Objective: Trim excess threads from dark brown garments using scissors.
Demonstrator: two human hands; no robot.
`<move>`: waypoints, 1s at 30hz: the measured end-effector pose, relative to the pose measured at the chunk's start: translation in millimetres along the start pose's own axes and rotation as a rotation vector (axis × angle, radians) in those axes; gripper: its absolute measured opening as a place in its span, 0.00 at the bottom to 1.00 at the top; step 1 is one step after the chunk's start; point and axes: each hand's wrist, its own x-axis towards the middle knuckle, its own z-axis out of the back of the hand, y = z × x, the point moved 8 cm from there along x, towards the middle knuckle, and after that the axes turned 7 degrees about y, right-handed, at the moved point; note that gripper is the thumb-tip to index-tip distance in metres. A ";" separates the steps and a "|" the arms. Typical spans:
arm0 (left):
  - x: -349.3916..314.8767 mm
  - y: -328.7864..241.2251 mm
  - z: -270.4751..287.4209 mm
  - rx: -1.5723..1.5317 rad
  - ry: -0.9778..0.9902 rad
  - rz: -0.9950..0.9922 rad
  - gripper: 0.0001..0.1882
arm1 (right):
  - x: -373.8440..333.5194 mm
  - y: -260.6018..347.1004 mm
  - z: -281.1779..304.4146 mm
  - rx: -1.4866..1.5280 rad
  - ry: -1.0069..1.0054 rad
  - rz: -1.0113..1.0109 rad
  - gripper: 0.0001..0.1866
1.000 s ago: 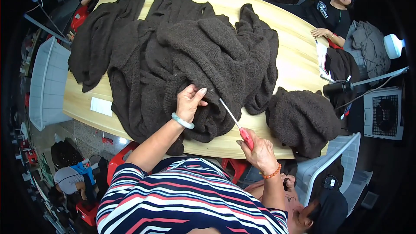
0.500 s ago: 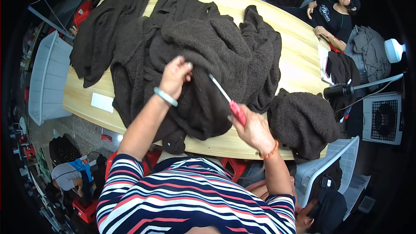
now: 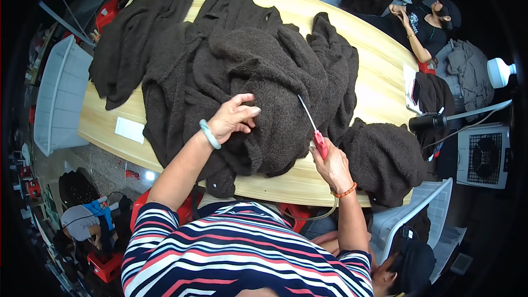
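Head view, left hand (image 3: 230, 120): sitting lower and farther right than half a second ago; hovering over or touching the cloth, contact hard to tell.
Left fingers: spreading loosely, with gaps between, apparently pinching nothing; no longer bunching at a fold.
Head view, right hand (image 3: 333, 166): shifting right, fingers curling firmly around the red handle of a slim tool with a thin metal shaft (image 3: 319, 142).
Tool tip: pointing forward across the knit; unclear whether touching.
Dark brown, thick knitted garment (image 3: 280, 124): lying heaped mid-table in front of the body, now showing a broader, smoother face between both hands, so probably leaving that patch easier to see and reach.
Pale wood-grain table with a curved edge (image 3: 379, 80): supporting the heap, with a white rectangular paper slip (image 3: 130, 130) lying near the left edge.
Crowding on the right: a rounded dark brown knitted bundle (image 3: 385, 159), lying just beside the right hand and limiting sideways room.
Below the right wrist: a tan flexible tube (image 3: 324, 215) curving close by, possibly catching; connection to the tool not showing.
Farther right: a black cylindrical lamp part (image 3: 428, 121) standing near the table edge, beyond the bundle.
Far right corner: a co-worker in a dark cap and black top (image 3: 432, 30), sitting well apart, bringing both hands together.
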 end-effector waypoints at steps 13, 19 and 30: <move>11.1 25.5 3.8 0.373 -0.300 -0.377 0.07 | -73.5 54.0 -13.8 -0.179 0.251 0.199 0.18; 8.1 36.9 10.2 0.629 -0.340 -0.298 0.05 | -60.5 65.4 2.2 -0.210 0.056 0.247 0.17; -5.2 61.8 16.0 0.095 -0.294 -0.339 0.07 | -84.0 48.6 -27.5 -0.271 0.251 0.257 0.17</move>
